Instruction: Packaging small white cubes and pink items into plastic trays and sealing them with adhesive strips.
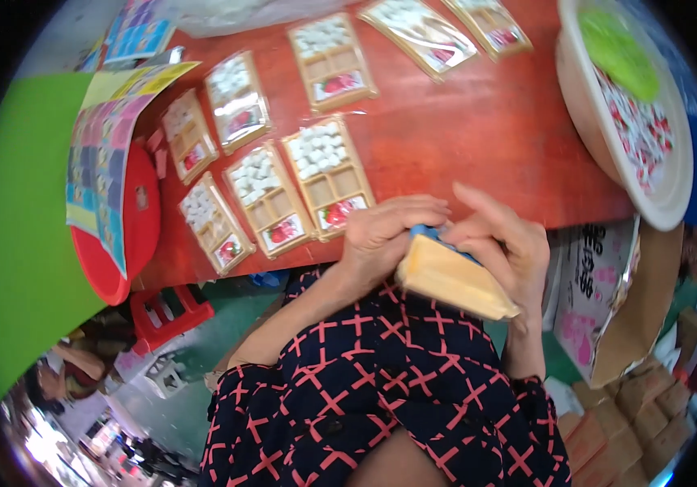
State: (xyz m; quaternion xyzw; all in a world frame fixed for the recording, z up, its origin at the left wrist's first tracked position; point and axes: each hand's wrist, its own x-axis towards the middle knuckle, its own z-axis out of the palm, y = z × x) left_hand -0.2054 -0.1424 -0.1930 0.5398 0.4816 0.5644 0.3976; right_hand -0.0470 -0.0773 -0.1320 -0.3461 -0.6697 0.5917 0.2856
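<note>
Just right of centre, below the bench [478, 138] edge, both hands close on a tan flat pack [455, 282]. The left hand [381, 235] curls over its upper left end; the right hand [504, 243] covers the upper right edge, fingers partly spread. A blue piece [429, 233] shows between them; its kind cannot be told.

Judged: the pack looks light and fairly stiff, thin card or plastic, probably liable to crease if pinched mid-face; its long edges look the safest hold.

On the red bench, across the upper centre and left, lie tan compartment trays [328, 174] in clear glossy wrap, white pieces above, a red label at the bottom. At upper right sits a cream basin [673, 195] of small red-and-white wrapped sweets with a green lid. A multicoloured printed sheet [101, 174] drapes over a red bowl [133, 243] at left. A printed carton [596, 284] stands at lower right.
</note>
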